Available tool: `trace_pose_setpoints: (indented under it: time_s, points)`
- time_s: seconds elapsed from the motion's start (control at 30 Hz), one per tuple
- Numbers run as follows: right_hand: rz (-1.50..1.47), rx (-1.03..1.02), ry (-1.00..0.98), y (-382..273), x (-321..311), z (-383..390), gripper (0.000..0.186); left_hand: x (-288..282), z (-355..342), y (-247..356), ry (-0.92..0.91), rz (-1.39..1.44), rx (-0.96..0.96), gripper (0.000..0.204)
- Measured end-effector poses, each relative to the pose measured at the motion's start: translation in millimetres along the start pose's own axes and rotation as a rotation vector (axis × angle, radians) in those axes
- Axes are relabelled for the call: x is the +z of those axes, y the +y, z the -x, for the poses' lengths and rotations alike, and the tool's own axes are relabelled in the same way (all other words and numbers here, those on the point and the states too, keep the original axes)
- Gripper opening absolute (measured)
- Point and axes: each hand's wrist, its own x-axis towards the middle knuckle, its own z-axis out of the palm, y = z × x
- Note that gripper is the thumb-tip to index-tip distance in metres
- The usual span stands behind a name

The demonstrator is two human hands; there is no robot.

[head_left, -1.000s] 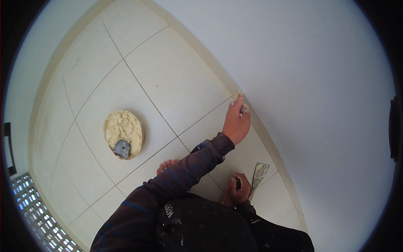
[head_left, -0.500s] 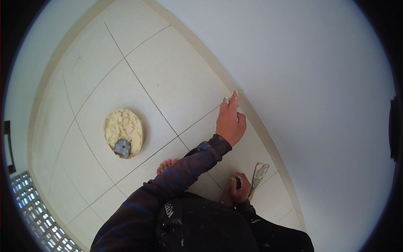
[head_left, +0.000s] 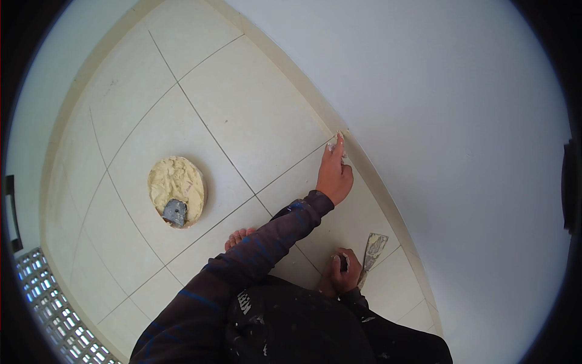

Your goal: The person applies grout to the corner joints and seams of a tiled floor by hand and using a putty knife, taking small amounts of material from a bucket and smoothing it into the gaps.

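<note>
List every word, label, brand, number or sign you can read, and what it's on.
Dark clothing: short pale lettering, small and slanted; not clear enough to quote.
Round tub of cream paste: no lettering I can make out.
Scraper: none I can make out.

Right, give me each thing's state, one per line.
Left hand: smeared, stretched out at the baseboard
Right hand: curled around a dark object
Scraper: blade smeared, beside the right hand
Tub: uncovered, filled with cream paste
Grey piece: lying in the tub
Foot: bare
</note>
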Motion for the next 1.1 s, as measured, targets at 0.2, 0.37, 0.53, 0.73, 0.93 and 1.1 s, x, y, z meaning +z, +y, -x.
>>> trace_pose_setpoints:
  time_s: [0.2,0.37,0.53,0.73,0.93,1.1]
  points:
    - [0.002,-0.03,-0.03,-5,6,-2,0.021,5,-1,-32,-0.022,0.448,-0.116,0.09]
    - [0.039,-0.08,0.012,2,2,-3,0.019,0,-8,4,-0.051,1.412,-0.522,0.084]
    - [0.039,-0.118,0.018,-2,4,-1,0.017,-16,-11,-1,-0.008,1.394,-0.574,0.07]
    - [-0.008,-0.013,0.015,-3,2,4,0.019,-12,0,-6,0.056,1.292,-0.684,0.061]
    - [-0.013,-0.016,0.017,-1,4,5,0.019,-7,-13,2,0.076,1.191,-0.68,0.038]
    - [-0.002,-0.025,0.005,0,5,3,0.02,-13,-16,-4,0.021,1.323,-0.694,0.018]
